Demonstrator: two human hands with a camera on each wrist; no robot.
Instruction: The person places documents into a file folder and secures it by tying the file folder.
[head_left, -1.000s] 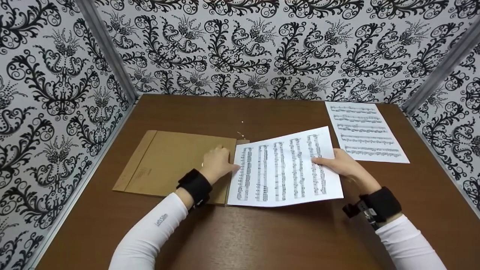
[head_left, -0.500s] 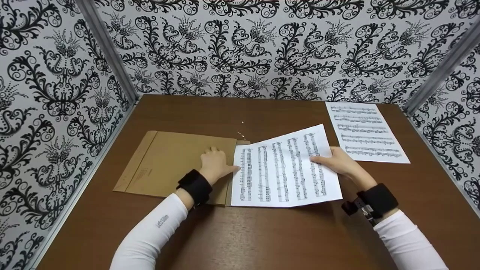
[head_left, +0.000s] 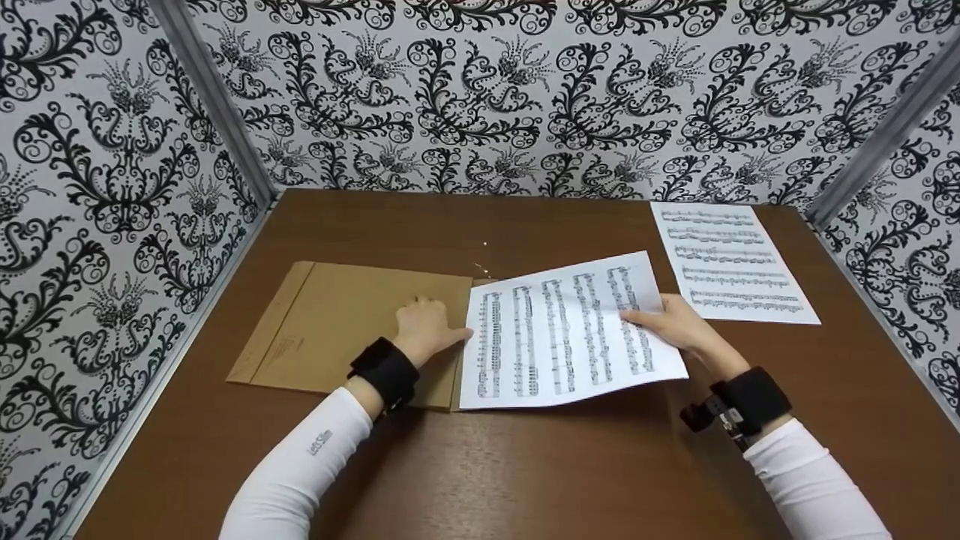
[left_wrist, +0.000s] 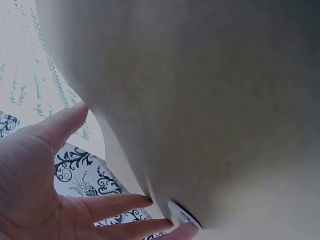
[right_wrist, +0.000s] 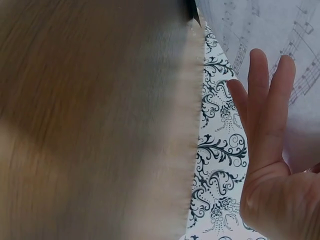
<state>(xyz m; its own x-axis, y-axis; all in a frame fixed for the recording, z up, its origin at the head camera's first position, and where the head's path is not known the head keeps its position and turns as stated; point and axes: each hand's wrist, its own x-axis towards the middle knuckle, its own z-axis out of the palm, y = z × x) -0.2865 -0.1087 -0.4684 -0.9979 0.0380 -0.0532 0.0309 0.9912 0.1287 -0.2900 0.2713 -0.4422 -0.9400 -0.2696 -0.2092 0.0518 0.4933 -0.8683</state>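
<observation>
A brown paper envelope point(head_left: 360, 300) lies on the table, its open end toward the right. My left hand point(head_left: 426, 330) rests on top of it near that end, fingers on the paper and thumb stretched out to the edge. In the left wrist view, the fingertips point(left_wrist: 145, 201) touch the brown surface. My right hand point(head_left: 679, 326) holds a sheet of music point(head_left: 559, 337) by its right side, thumb on top and fingers point(right_wrist: 257, 100) spread underneath. The sheet is bowed, its right side raised; its left edge lies at the envelope's open end, covering most of the flap.
Another sheet of music point(head_left: 735, 262) lies flat at the table's back right. Small white specks point(head_left: 481, 268) show on the brown table point(head_left: 480, 480) behind the envelope. Patterned wall panels point(head_left: 517, 97) enclose the back and both sides.
The near right corner of the held sheet has risen, and its left edge has shifted slightly at the envelope's open end. My left hand has slid a little left on the envelope.
</observation>
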